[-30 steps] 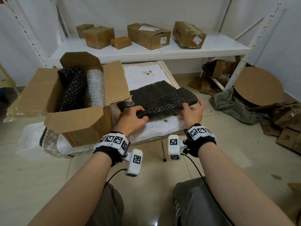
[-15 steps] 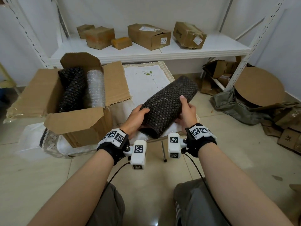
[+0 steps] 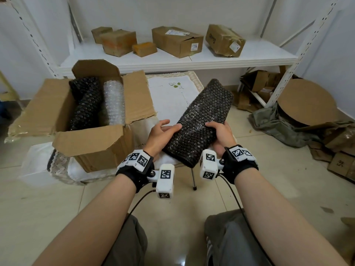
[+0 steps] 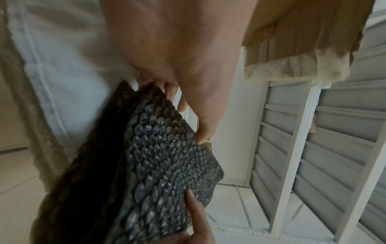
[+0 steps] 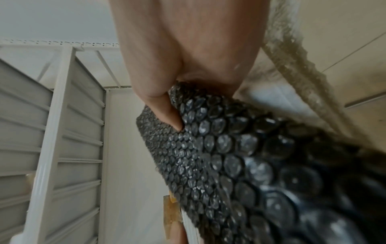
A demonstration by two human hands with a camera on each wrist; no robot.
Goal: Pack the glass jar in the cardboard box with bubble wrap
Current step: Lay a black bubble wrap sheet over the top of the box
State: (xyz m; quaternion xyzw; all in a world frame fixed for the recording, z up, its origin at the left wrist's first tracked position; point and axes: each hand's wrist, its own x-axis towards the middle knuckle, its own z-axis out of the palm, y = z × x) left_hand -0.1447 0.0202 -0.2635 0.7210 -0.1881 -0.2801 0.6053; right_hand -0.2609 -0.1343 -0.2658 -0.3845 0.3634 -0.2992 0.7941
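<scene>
I hold a roll of black bubble wrap [image 3: 203,121] slantwise above the low table's front edge, its far end raised. No glass jar shows; the roll hides whatever is inside. My left hand [image 3: 163,131] grips the roll's left side, thumb on the wrap [image 4: 163,165] and fingers behind it. My right hand [image 3: 221,133] grips the right side, its thumb dug into the bubbles [image 5: 229,165]. To the left the cardboard box [image 3: 92,143] stands with its flaps open. Inside lie a black wrapped roll [image 3: 84,106] and a clear bubble-wrap roll [image 3: 114,104].
A white embroidered cloth [image 3: 169,93] covers the low table under the box. Behind it a white shelf [image 3: 192,60] carries several sealed cartons. At the right lie a round cardboard disc [image 3: 307,102], grey fabric and flattened boxes. My knees are at the bottom.
The black wrap lay flat on the cloth, partly rolled. It is now fully rolled, lifted off the table and swung so one end points away from me.
</scene>
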